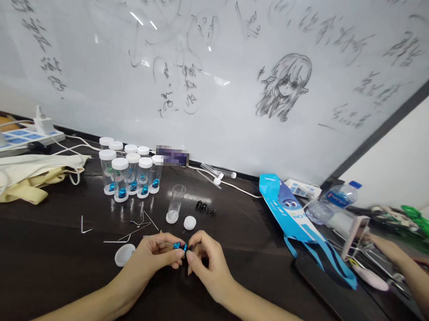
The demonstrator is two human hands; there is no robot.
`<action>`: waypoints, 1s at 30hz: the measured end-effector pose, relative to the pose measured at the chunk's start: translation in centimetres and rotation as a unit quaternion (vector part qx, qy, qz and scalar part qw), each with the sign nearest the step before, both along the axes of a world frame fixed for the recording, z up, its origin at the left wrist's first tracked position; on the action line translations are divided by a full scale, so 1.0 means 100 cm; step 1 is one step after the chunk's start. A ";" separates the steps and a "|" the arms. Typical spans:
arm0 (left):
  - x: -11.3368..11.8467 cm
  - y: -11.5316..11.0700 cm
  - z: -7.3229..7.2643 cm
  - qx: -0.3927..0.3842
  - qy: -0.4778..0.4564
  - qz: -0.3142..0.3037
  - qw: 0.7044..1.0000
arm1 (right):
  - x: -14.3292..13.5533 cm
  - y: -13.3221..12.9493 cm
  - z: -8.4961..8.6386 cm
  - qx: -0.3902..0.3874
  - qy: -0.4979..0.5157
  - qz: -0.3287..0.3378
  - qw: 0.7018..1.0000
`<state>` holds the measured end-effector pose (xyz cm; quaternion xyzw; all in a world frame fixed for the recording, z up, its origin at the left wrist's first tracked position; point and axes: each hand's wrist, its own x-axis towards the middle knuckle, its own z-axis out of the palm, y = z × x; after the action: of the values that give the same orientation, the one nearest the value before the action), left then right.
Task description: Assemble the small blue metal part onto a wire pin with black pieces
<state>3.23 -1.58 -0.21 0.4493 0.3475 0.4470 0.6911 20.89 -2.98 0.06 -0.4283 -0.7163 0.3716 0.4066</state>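
Observation:
Above the dark table my left hand [161, 254] pinches a small shiny blue metal part [176, 245] between thumb and fingers. A thin metal rod [160, 241] runs leftward from that grip. My right hand [209, 258] is closed at the part's other side, its fingertips meeting the blue piece and a small dark bit I cannot make out. Just beyond the hands stand an uncapped clear tube [177, 201] and a white cap [189, 223]. Several black small parts [205, 208] lie to their right. A shallow white lid [124, 255] rests beside my left wrist.
Capped tubes [119, 182] holding blue parts cluster at back left. Hex keys [85, 225] and thin wires [142, 224] lie left. A blue package [287, 207], water bottle [336, 203] and black slab [332, 301] are right. Another person's hand [386, 248] is near a phone [355, 237].

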 end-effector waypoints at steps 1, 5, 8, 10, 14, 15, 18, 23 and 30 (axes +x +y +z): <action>0.000 0.000 0.000 -0.001 0.001 0.001 1.000 | 0.000 0.000 -0.001 -0.005 0.003 -0.001 1.000; 0.000 0.000 -0.003 0.003 0.006 0.001 1.000 | 0.002 0.003 -0.005 -0.016 0.012 -0.001 1.000; 0.000 0.001 -0.005 0.006 0.007 0.000 1.000 | 0.003 0.004 -0.006 -0.002 -0.009 -0.004 1.000; 0.000 0.001 -0.006 0.007 0.004 -0.003 1.000 | 0.003 0.003 -0.005 0.004 -0.019 -0.002 1.000; 0.000 0.001 -0.005 0.005 -0.003 -0.006 1.000 | 0.002 0.002 -0.003 0.004 -0.015 -0.001 1.000; 0.000 0.001 -0.005 0.005 -0.003 -0.006 1.000 | 0.001 0.002 -0.002 0.004 -0.011 -0.001 1.000; -0.001 0.001 -0.004 0.008 -0.004 -0.007 1.000 | 0.001 0.001 0.000 0.012 0.003 0.002 1.000; 0.000 0.001 -0.003 0.006 -0.007 -0.005 1.000 | 0.002 0.001 -0.002 -0.004 0.015 0.005 1.000; -0.001 0.001 -0.003 -0.003 -0.008 -0.005 1.000 | 0.003 0.003 -0.006 0.006 -0.006 0.002 1.000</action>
<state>3.17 -1.53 -0.53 0.4454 0.3413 0.4461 0.6972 21.17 -2.66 -0.53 -0.4265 -0.7218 0.3656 0.4042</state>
